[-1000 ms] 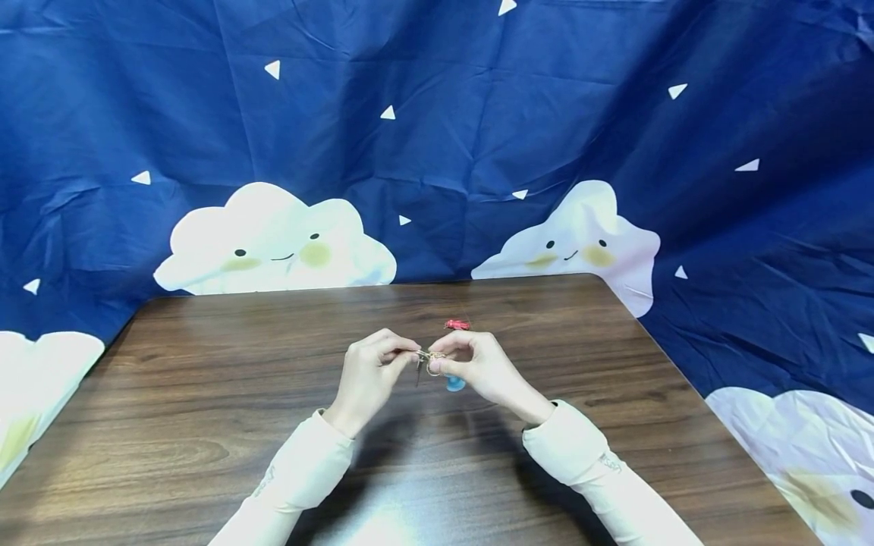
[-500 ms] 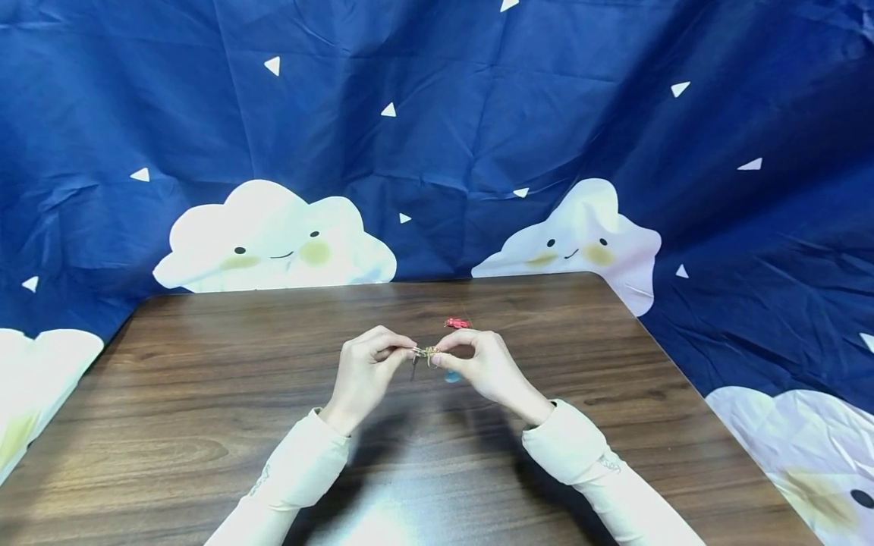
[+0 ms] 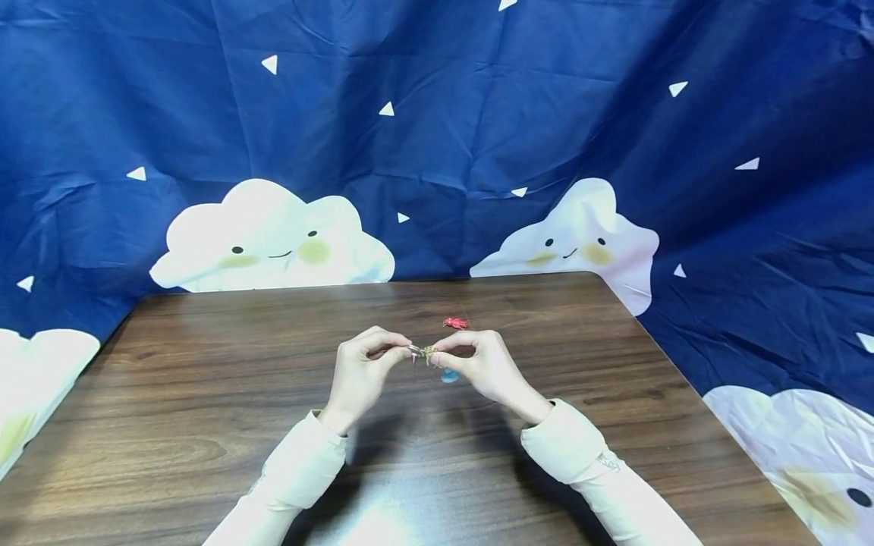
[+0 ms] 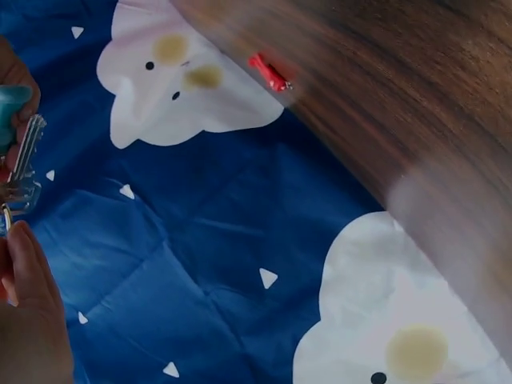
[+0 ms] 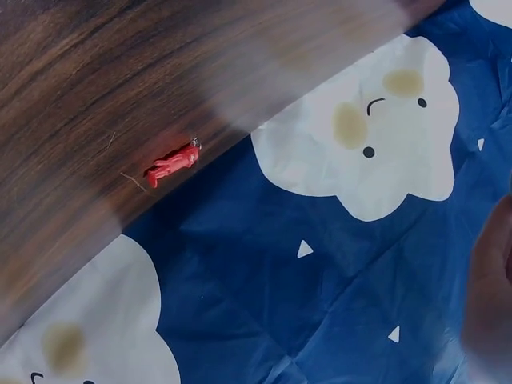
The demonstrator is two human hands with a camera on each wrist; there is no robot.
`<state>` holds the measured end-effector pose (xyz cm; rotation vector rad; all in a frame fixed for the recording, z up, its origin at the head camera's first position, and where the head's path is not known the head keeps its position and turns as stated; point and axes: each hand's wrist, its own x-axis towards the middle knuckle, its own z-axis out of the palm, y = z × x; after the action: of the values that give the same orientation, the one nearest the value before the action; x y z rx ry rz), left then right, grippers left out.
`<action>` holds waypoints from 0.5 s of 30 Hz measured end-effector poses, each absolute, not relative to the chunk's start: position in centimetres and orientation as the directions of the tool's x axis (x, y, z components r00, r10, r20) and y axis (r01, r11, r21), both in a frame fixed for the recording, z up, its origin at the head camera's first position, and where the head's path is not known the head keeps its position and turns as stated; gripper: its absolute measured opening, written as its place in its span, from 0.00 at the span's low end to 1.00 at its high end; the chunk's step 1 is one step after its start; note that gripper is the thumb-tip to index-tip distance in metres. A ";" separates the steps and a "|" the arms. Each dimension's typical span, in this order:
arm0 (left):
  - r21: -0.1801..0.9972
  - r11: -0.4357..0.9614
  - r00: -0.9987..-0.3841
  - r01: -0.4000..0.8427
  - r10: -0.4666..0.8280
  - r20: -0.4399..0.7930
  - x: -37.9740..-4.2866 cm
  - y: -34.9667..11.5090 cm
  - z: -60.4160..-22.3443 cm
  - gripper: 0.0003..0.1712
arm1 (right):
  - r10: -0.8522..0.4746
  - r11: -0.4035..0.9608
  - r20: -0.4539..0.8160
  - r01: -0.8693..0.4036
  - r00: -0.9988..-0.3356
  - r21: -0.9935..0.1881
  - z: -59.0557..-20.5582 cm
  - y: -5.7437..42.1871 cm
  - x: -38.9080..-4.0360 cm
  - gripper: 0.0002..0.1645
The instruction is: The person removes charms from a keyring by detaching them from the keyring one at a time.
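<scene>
In the head view, a small bunch of metal keys with gold-coloured ring parts (image 3: 429, 352) is held between both hands above the table. My left hand (image 3: 356, 371) pinches its left side between thumb and fingers. My right hand (image 3: 483, 365) pinches the gold-coloured part from the right. Below the right fingers hangs a translucent blue piece (image 3: 449, 376), its shape unclear. The left wrist view shows a key (image 4: 29, 152) and the teal piece (image 4: 11, 112) at the left edge, partly cut off. How the ring parts join is too small to tell.
A small red figure (image 3: 455, 323) with a metal loop at one end lies on the wooden table (image 3: 205, 394), just beyond the hands. A blue cloth (image 3: 437, 152) with printed clouds hangs behind the table's far edge.
My left hand has drifted slightly left, its fingertips a little farther from the right hand's. The right hand stays nearly in place. The blue piece below has shifted slightly up and left.
</scene>
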<state>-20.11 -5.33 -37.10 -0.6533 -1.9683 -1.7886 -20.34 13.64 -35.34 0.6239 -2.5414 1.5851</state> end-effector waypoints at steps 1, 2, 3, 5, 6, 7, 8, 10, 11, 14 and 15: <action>0.814 0.067 -0.817 0.577 0.071 0.573 -20.1 -5.3 -37.1 0.06 | -0.294 0.365 0.273 -0.371 -0.916 -0.854 -35.3 13.6 -20.3 0.10; 0.819 0.065 -0.821 0.571 0.069 0.567 -20.0 -5.3 -37.0 0.06 | -0.292 0.353 0.269 -0.365 -0.918 -0.861 -35.3 13.6 -20.2 0.10; 0.825 0.060 -0.827 0.562 0.067 0.558 -20.0 -5.3 -37.0 0.06 | -0.290 0.338 0.263 -0.356 -0.920 -0.871 -35.3 13.6 -20.2 0.10; 0.836 0.052 -0.837 0.547 0.061 0.544 -20.0 -5.3 -37.0 0.06 | -0.286 0.318 0.255 -0.343 -0.924 -0.884 -35.2 13.5 -20.1 0.10; 0.840 0.051 -0.841 0.541 0.058 0.538 -20.0 -5.3 -37.0 0.06 | -0.284 0.309 0.250 -0.336 -0.925 -0.890 -35.2 13.5 -20.1 0.10; 0.843 0.047 -0.844 0.536 0.054 0.534 -20.0 -5.3 -37.0 0.06 | -0.283 0.298 0.246 -0.328 -0.927 -0.896 -35.2 13.5 -20.1 0.10; 0.848 0.040 -0.848 0.529 0.050 0.527 -20.0 -5.2 -37.0 0.06 | -0.282 0.292 0.244 -0.325 -0.928 -0.899 -35.2 13.5 -20.1 0.11; 0.855 0.029 -0.855 0.518 0.040 0.517 -20.0 -5.2 -37.0 0.06 | -0.283 0.282 0.242 -0.322 -0.928 -0.904 -35.2 13.6 -20.1 0.11; 0.856 0.021 -0.856 0.517 0.037 0.516 -19.9 -5.1 -37.0 0.06 | -0.283 0.279 0.240 -0.319 -0.929 -0.906 -35.2 13.6 -20.1 0.11; 0.857 0.000 -0.857 0.515 0.028 0.515 -19.9 -5.0 -37.0 0.06 | -0.281 0.280 0.239 -0.317 -0.930 -0.906 -35.3 13.6 -20.2 0.11; 0.856 -0.005 -0.856 0.517 0.026 0.517 -19.9 -5.0 -37.0 0.07 | -0.280 0.284 0.239 -0.318 -0.930 -0.905 -35.3 13.6 -20.2 0.11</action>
<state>-19.86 -4.96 -36.99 -0.5625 -1.9267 -1.9218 -20.22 13.62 -35.30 0.5800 -2.4895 1.7677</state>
